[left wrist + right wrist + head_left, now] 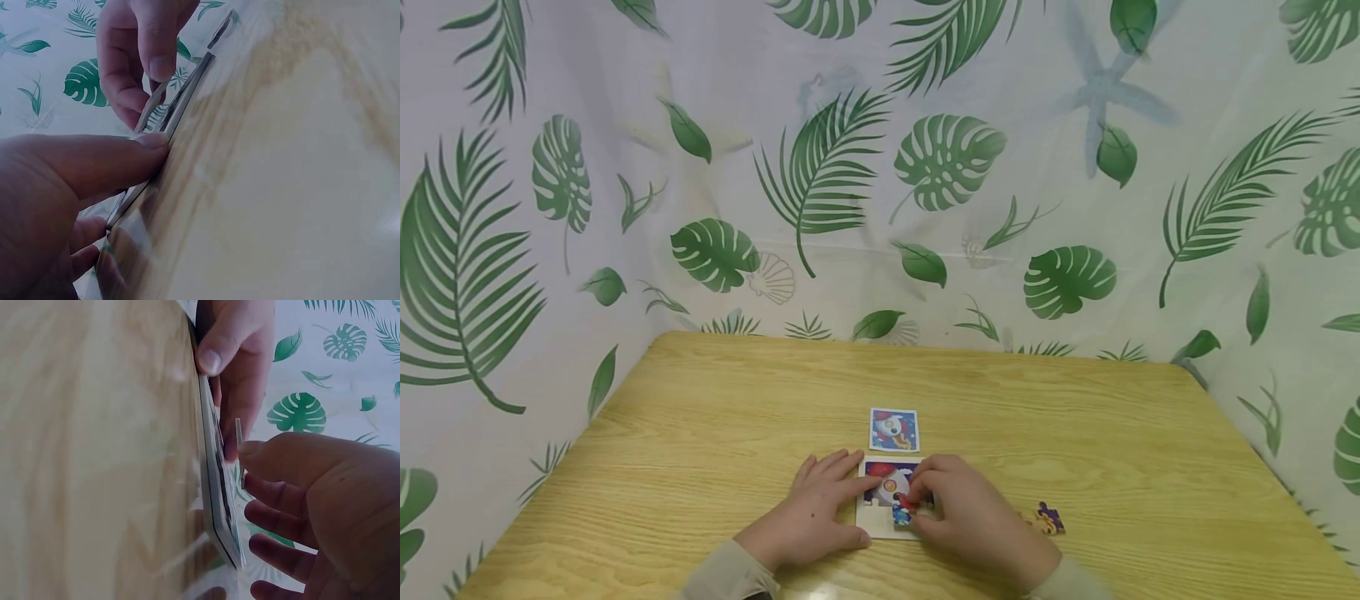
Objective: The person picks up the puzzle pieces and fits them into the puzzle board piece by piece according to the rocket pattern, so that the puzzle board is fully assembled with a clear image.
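Observation:
A small jigsaw puzzle in a pale tray [874, 523] lies on the table, its upper part filled with a rocket picture and bare backing showing at lower left. My left hand [820, 510] rests along the tray's left side, fingers extended, index fingertip over the picture and thumb at the lower edge. My right hand [966, 510] pinches a blue and red puzzle piece [901, 513] between thumb and fingers above the tray's lower part. In the right wrist view the piece [239, 432] stands on edge, just off the tray. That hand hides the tray's right side.
Above the tray lies a square picture card [894, 430] with the same rocket. Loose purple and orange puzzle pieces [1049, 518] lie right of my right hand. The wooden table [737, 400] meets a leaf-printed cloth [850, 292] behind and at both sides.

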A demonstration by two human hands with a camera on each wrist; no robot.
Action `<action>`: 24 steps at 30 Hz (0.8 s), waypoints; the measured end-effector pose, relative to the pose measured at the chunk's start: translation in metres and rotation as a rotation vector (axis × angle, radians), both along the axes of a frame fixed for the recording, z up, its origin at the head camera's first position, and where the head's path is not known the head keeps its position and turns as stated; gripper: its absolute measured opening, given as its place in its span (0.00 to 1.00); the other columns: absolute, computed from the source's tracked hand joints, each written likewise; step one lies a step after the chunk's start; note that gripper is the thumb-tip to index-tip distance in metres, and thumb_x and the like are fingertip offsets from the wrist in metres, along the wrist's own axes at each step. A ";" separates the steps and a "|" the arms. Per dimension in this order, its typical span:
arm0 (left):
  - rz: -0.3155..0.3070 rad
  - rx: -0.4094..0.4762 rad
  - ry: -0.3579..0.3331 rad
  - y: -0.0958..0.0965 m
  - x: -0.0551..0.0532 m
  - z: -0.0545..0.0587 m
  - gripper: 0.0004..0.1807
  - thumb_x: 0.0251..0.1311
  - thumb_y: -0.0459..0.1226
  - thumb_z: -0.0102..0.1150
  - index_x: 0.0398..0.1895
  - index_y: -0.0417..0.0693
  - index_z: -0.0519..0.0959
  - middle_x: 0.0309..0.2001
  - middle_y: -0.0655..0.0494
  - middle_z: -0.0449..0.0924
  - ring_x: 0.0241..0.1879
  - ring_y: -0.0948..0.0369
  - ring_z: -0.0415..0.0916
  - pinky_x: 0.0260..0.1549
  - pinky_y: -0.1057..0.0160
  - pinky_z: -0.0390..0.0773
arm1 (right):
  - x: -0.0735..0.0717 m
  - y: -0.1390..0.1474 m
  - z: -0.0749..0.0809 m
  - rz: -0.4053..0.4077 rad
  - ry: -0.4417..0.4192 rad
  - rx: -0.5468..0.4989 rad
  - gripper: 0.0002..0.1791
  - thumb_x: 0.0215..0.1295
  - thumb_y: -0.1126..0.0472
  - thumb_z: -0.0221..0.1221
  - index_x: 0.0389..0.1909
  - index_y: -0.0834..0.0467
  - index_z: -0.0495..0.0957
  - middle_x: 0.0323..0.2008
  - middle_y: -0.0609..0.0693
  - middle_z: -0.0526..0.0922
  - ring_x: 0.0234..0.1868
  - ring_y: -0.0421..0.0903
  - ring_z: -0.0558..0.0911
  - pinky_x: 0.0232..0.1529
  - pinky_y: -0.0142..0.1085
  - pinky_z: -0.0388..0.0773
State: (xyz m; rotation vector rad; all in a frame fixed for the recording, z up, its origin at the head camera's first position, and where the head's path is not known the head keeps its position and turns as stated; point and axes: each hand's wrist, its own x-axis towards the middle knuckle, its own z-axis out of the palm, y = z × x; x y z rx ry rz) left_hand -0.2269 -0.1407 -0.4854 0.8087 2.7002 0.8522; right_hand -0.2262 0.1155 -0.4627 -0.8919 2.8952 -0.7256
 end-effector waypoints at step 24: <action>-0.008 0.014 0.013 0.000 -0.001 -0.002 0.38 0.58 0.54 0.69 0.73 0.60 0.71 0.78 0.49 0.55 0.78 0.46 0.44 0.71 0.34 0.34 | 0.002 -0.029 -0.007 0.028 0.036 0.012 0.08 0.57 0.51 0.70 0.36 0.44 0.83 0.45 0.38 0.78 0.49 0.41 0.76 0.56 0.45 0.76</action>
